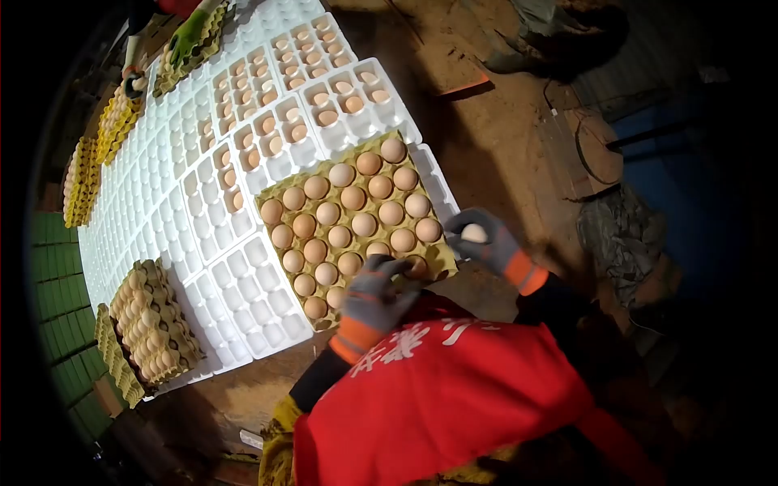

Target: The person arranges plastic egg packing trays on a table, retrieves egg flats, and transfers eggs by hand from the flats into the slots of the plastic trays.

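Observation:
A pulp egg tray (447,261) full of brown eggs lies on top of white foam trays in front of me. My left hand (374,300), in a grey and orange glove, reaches over the tray's near edge. Its bent fingers close on an egg (416,267) there, partly covered by them. My right hand (492,247), gloved alike, is at the tray's right edge. A pale egg (474,233) sits in its fingers.
White foam trays (263,283) cover the table, some holding eggs (300,131). Stacked egg trays (154,324) stand at the left, with yellow trays (116,130) farther back. A co-worker's green-gloved hand (188,36) touches another pulp tray at the far end.

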`<state>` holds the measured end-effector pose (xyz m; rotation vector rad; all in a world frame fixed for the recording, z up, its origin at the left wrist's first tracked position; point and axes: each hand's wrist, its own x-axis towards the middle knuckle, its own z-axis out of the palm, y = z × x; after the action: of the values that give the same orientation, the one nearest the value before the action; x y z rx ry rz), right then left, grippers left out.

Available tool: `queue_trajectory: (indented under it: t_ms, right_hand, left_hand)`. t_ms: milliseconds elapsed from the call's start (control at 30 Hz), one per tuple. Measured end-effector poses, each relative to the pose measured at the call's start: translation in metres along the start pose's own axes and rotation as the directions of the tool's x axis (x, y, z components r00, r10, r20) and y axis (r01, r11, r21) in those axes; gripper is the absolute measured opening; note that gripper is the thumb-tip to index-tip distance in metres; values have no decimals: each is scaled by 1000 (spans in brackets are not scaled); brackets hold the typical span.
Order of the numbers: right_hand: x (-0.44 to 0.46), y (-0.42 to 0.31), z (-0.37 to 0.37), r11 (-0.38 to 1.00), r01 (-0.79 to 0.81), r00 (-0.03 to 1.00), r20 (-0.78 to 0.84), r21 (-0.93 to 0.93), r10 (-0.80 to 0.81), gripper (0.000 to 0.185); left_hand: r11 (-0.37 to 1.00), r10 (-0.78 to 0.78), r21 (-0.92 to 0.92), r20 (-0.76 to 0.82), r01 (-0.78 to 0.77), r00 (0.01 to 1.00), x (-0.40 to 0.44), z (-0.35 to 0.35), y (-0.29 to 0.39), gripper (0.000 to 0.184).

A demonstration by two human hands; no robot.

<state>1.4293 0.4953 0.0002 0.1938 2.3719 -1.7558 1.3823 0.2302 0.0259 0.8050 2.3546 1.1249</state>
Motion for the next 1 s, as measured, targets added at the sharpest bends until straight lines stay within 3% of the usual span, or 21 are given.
queue_trajectory:
  t_ms: [33, 67, 100, 167, 200, 233, 267, 300, 367, 433, 467, 500, 533, 567, 600, 700, 733, 833, 867, 933, 1000]
  right_hand:
    - [7, -6, 10, 904, 124, 992, 30, -410, -123, 56]
    - [12, -1, 22, 706, 202, 964, 10, -679, -266, 56]
    - [18, 2, 27, 678, 185, 972, 29, -711, -235, 57]
    - [29, 7, 28, 615, 157, 983, 62, -773, -172, 61]
    - [29, 4, 23, 762, 160, 983, 28, -628, -184, 57]
    - [26, 3, 15, 958, 31, 1000, 7, -285, -30, 56]
    - [22, 1, 3, 987, -127, 991, 49, 97, 122, 54]
    - [20, -2, -4, 847, -284, 959, 143, 450, 246, 53]
    - [20, -11, -12, 768, -157, 988, 100, 621, 121, 52]
    - [24, -14, -23, 757, -169, 985, 139, 632, 105, 55]
    - [33, -17, -17, 841, -126, 991, 106, 526, 83, 50]
    - [43, -12, -10, 978, 52, 996, 56, 202, -64, 46]
    - [49, -12, -3, 931, 239, 969, 5, -278, -247, 48]
    - [53, -15, 4, 640, 333, 905, 43, -692, -424, 49]
    - [58, -21, 12, 538, 226, 958, 85, -812, -274, 56]
    - [63, -20, 31, 302, 104, 990, 71, -948, -120, 56]
    - [67, -20, 30, 446, 94, 989, 33, -890, -141, 52]
    - [75, -13, 18, 842, 161, 962, -107, -515, -249, 46]
    - [83, -16, 11, 909, 199, 962, -106, -365, -253, 40]
    - [102, -46, 4, 999, 39, 996, -80, 5, -39, 41]
    - [130, -72, 10, 968, -8, 999, -32, 253, 17, 43]
  left_hand:
    - [973, 100, 211, -20, -93, 995, 6, 15, 6, 56]
    - [940, 43, 334, 90, -71, 995, 13, 28, 7, 57]
    - [889, -27, 453, 189, -63, 982, 20, 35, 6, 59]
    - [894, -78, 447, 231, -35, 970, 31, 35, 2, 55]
    - [896, -103, 444, 252, -21, 962, 33, 33, -1, 53]
    - [991, -80, 123, 216, 54, 973, 29, 28, -5, 50]
    - [971, -69, -216, 170, 106, 983, 22, 17, -12, 48]
    - [839, -71, -531, 118, 123, 991, 16, 6, -21, 45]
    - [202, -198, -923, 290, 328, 936, 3, -22, -27, 51]
    - [353, -203, -902, 184, 247, 962, 2, -30, -37, 50]
    - [694, -179, -703, 43, 157, 983, 12, -27, -37, 47]
    - [950, -1, -313, -86, -26, 996, 22, -22, -38, 45]
    - [1000, 15, 21, -114, -12, 993, 25, -19, -26, 46]
    - [937, 30, 349, -136, 19, 990, 28, -14, -12, 47]
    - [890, -9, 453, -94, 50, 996, 34, -2, -14, 46]
    - [777, -78, 620, -78, 109, 994, 54, 26, -22, 39]
    - [831, -143, 525, -117, 184, 983, 56, 27, -19, 32]
    - [891, -72, 447, -35, 80, 997, 54, 5, -29, 31]
    - [900, 103, 433, -94, -53, 990, 48, 5, -48, 27]
    - [948, 70, 314, -70, -44, 995, 47, -25, -40, 29]
    - [976, 81, 210, -87, -61, 993, 48, -56, -49, 32]
